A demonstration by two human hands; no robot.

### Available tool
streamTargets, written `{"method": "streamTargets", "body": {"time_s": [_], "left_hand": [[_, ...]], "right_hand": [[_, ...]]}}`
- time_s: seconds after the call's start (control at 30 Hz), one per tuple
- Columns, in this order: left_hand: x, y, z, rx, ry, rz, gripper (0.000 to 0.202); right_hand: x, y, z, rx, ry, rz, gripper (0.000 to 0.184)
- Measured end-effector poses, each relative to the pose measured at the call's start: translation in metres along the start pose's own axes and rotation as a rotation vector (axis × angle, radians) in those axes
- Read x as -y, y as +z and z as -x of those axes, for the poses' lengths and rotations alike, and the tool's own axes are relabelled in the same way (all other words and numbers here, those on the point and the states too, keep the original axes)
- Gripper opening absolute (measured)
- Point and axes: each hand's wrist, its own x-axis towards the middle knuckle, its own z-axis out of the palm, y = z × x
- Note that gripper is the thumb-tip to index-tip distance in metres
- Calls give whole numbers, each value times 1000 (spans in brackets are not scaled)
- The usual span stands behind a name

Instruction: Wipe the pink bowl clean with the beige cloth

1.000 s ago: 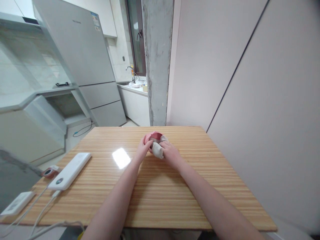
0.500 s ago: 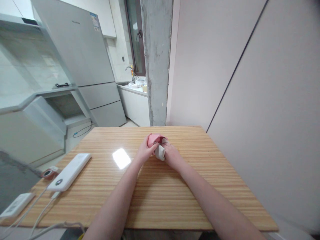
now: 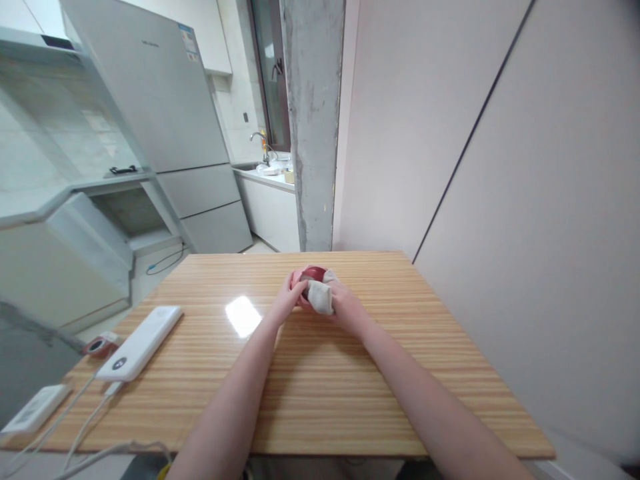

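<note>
A small pink bowl-like container (image 3: 314,273) is held near the far side of the wooden table, its darker inside turned upward. My left hand (image 3: 287,298) grips its left side, with the thumb over the near rim. My right hand (image 3: 346,305) is closed on a pale grey cloth (image 3: 321,298), pressed against the container's right side. Part of the cloth hangs over the near rim, between my two hands. Most of the right fingers are hidden behind the cloth and the container.
On the table's (image 3: 400,387) left side lie a white power bank (image 3: 143,343) with cables, a reddish round item (image 3: 99,347) and a white flat box (image 3: 36,408). A concrete pillar (image 3: 316,127) and a pale wall (image 3: 480,220) stand beyond; a fridge (image 3: 150,100) is at the left.
The pink container has tipped so more of its dark inside shows. The cloth has shifted slightly up and right, with my right hand still on it.
</note>
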Motion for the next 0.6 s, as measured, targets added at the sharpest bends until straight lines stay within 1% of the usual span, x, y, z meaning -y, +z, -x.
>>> {"method": "streamTargets", "body": {"time_s": [0.03, 0.07, 0.1, 0.2, 0.23, 0.27, 0.3, 0.33, 0.43, 0.47, 0.5, 0.6], "left_hand": [[-1, -1, 0, 21, -8, 3, 41], [-2, -1, 1, 32, -9, 10, 40], [-2, 0, 1, 36, -5, 22, 38], [1, 3, 4, 63, -17, 20, 38], [2, 4, 5, 81, -30, 0, 38], [4, 5, 6, 100, -42, -23, 38], [4, 6, 7, 115, -51, -41, 38], [5, 7, 8, 124, -55, -45, 38], [4, 10, 8, 92, -57, 29, 39], [3, 11, 8, 61, -62, 72, 39], [2, 11, 8, 22, -68, 120, 38], [-1, 15, 8, -93, -99, 272, 38]], "right_hand": [[1, -1, 2, -21, -6, -14, 24], [2, -1, 4, -73, 14, -28, 24], [3, -1, 6, -162, 58, -36, 24], [0, 0, 14, -542, 223, -4, 25], [-2, 0, 15, -638, 256, 17, 28], [-4, -2, 15, -688, 273, 30, 32], [-6, -3, 15, -690, 278, 36, 36], [-8, -5, 14, -639, 274, 35, 41], [-12, -7, 9, -349, 214, -1, 53], [-12, -6, 7, -284, 203, -24, 56], [-12, -5, 6, -254, 204, -49, 59], [-8, 4, 4, -268, 220, -140, 62]]}}
